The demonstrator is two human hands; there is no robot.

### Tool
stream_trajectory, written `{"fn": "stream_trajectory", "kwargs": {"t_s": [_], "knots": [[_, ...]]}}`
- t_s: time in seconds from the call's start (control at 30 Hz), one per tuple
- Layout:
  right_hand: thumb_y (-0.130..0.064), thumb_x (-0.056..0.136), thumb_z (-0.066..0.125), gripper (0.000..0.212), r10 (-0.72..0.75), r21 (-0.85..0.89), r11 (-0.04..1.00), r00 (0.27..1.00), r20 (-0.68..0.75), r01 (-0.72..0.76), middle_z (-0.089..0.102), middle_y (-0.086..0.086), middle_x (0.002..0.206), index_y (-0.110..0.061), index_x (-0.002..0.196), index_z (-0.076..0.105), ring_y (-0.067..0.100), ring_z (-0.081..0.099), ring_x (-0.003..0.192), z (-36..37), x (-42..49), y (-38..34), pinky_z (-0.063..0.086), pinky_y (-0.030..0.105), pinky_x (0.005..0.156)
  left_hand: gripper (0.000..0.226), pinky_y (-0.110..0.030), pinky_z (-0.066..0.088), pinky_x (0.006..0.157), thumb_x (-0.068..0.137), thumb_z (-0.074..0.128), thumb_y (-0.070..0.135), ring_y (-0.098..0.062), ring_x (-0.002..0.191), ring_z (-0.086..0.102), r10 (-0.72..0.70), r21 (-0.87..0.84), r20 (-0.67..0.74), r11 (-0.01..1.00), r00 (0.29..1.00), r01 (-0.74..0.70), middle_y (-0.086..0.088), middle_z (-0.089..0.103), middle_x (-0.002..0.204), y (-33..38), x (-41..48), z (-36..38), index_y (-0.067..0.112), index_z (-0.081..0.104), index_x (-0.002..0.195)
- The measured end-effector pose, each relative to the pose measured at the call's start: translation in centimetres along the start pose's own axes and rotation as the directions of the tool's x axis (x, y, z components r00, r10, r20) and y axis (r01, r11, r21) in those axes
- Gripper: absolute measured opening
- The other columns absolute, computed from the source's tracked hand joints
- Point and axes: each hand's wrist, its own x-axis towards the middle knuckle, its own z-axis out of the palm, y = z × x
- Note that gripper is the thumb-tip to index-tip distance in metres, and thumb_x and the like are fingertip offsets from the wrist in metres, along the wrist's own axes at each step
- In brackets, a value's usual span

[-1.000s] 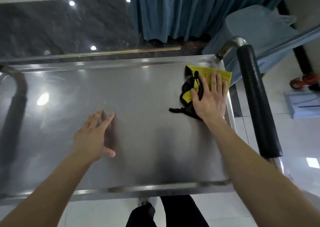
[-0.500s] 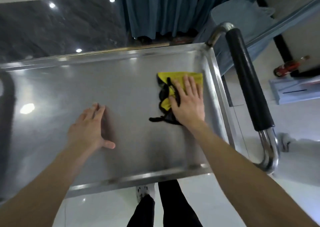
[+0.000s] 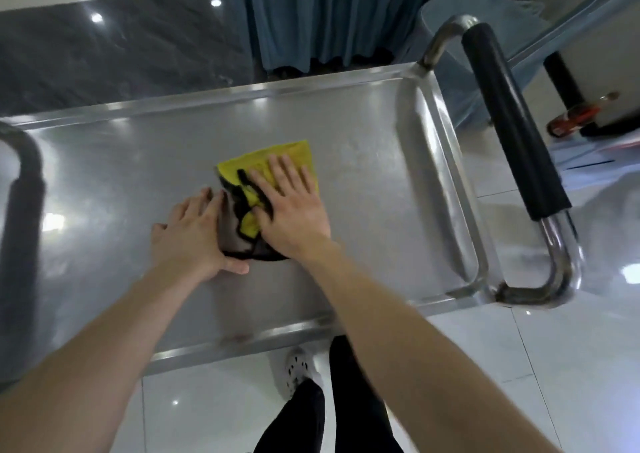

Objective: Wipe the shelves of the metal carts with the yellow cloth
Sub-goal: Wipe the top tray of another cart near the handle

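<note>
Sliding leftward from the shelf's right rim, the cloth (image 3: 294,151) and the right grip (image 3: 294,213) on it are now sitting near the middle of the shelf (image 3: 381,193), where they are meeting the left grip (image 3: 194,231). That right grip is lying flat with straight, slightly spread fingers, pressing the yellow cloth down on the steel rather than pinching it; the cloth's black-edged folds are bunching out from under its thumb side. The left grip is resting spread and flat on the bare shelf just beside, its fingertips and thumb touching the cloth's left edge and holding nothing. The shelf's long axis is running left to right, with the black handle (image 3: 509,113) standing at the right end, well apart from both grips. As I judge it, the stroke is heading along that axis toward the left half, and the left grip is lying squarely in its way, so either it is going to have to lift clear or the wipe is going to turn back rightward.
</note>
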Motion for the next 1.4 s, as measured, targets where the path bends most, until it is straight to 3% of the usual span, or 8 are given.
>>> {"fn": "stream_trajectory", "kwargs": {"t_s": [0.2, 0.3, 0.47, 0.57, 0.87, 1.03, 1.17, 1.4], "knots": [[-0.056, 0.106, 0.039, 0.066, 0.506, -0.120, 0.844, 0.850, -0.146, -0.523, 0.021, 0.009, 0.177, -0.034, 0.167, 0.030, 0.028, 0.011, 0.165, -8.4, -8.3, 20.3, 0.010, 0.055, 0.132, 0.161, -0.061, 0.043, 0.113, 0.043, 0.092, 0.083, -0.025, 0.162, 0.018, 0.010, 0.010, 0.004, 1.000, 1.000, -0.010, 0.009, 0.003, 0.179, 0.2, 0.0, -0.1, 0.037, 0.006, 0.170], [-0.055, 0.104, 0.034, 0.070, 0.666, -0.123, 0.708, 0.716, -0.209, -0.695, 0.023, 0.017, 0.175, -0.024, 0.167, 0.032, 0.035, 0.017, 0.163, -7.3, -7.7, 17.2, 0.010, 0.057, 0.131, 0.162, -0.062, 0.043, 0.113, 0.042, 0.092, 0.082, -0.025, 0.161, 0.019, 0.002, 0.017, 0.005, 1.000, 1.000, -0.002, 0.010, 0.002, 0.179, 0.1, 0.2, 0.1, 0.037, 0.005, 0.170], [-0.045, 0.098, 0.057, 0.067, 0.192, -0.014, 0.981, 0.979, -0.064, -0.193, 0.037, 0.017, 0.169, -0.024, 0.161, 0.047, 0.036, 0.029, 0.158, -0.1, -3.2, -0.6, 0.011, 0.054, 0.131, 0.164, -0.066, 0.044, 0.112, 0.039, 0.098, 0.076, -0.027, 0.160, 0.021, 0.006, 0.004, 0.013, 1.000, 1.000, -0.006, 0.010, 0.004, 0.179, -0.2, 0.5, 0.4, 0.035, 0.007, 0.170], [-0.051, 0.100, 0.053, 0.066, 0.021, 0.009, 1.000, 1.000, 0.000, -0.021, 0.029, 0.010, 0.175, -0.029, 0.162, 0.045, 0.029, 0.019, 0.164, -0.4, -3.4, -1.3, 0.014, 0.052, 0.131, 0.165, -0.063, 0.044, 0.112, 0.040, 0.100, 0.072, -0.026, 0.160, 0.021, -0.007, -0.007, 0.011, 1.000, 1.000, 0.007, 0.010, 0.004, 0.179, -0.3, 0.3, 0.7, 0.035, 0.007, 0.171], [-0.062, 0.097, 0.037, 0.084, 0.660, -0.149, 0.729, 0.744, -0.107, -0.668, 0.012, 0.023, 0.176, -0.007, 0.159, 0.030, 0.036, 0.006, 0.164, -9.2, -10.7, 18.1, 0.009, 0.057, 0.132, 0.158, -0.065, 0.039, 0.115, 0.044, 0.098, 0.074, -0.025, 0.163, 0.018, -0.006, -0.024, 0.006, 1.000, 1.000, 0.006, 0.008, 0.005, 0.180, 0.1, 0.0, 0.0, 0.035, 0.010, 0.170], [-0.082, 0.094, 0.038, 0.101, 0.231, -0.116, 0.968, 0.971, 0.055, -0.224, 0.009, 0.018, 0.178, -0.015, 0.168, 0.027, 0.033, 0.003, 0.166, -1.5, -5.3, 1.8, 0.004, 0.055, 0.132, 0.113, -0.058, 0.051, 0.104, 0.056, 0.100, 0.062, -0.039, 0.140, 0.048, 0.010, -0.104, -0.151, 0.994, 0.989, -0.026, -0.012, 0.047, 0.151, -0.7, -2.6, 1.3, 0.019, 0.050, 0.148], [-0.077, 0.099, 0.038, 0.087, -0.011, -0.084, 0.996, 0.995, 0.097, 0.019, 0.013, 0.008, 0.179, -0.025, 0.168, 0.030, 0.024, 0.005, 0.166, -0.6, -5.0, -1.1, 0.007, 0.055, 0.131, 0.117, -0.055, 0.051, 0.106, 0.057, 0.095, 0.071, -0.037, 0.138, 0.049, 0.034, -0.128, -0.068, 0.991, 0.997, -0.042, -0.009, 0.048, 0.150, -1.4, -5.7, 2.7, 0.021, 0.047, 0.152], [-0.084, 0.099, 0.019, 0.086, 0.462, -0.167, 0.875, 0.887, 0.004, -0.455, 0.011, 0.004, 0.179, -0.036, 0.170, 0.016, 0.024, 0.004, 0.166, -9.7, -14.9, 18.5, 0.005, 0.058, 0.132, 0.158, -0.052, 0.031, 0.127, 0.046, 0.084, 0.093, -0.029, 0.164, 0.014, 0.016, -0.091, 0.036, 0.996, 0.999, -0.012, -0.006, 0.007, 0.179, 0.2, -7.6, 3.9, 0.024, 0.013, 0.169]]}}
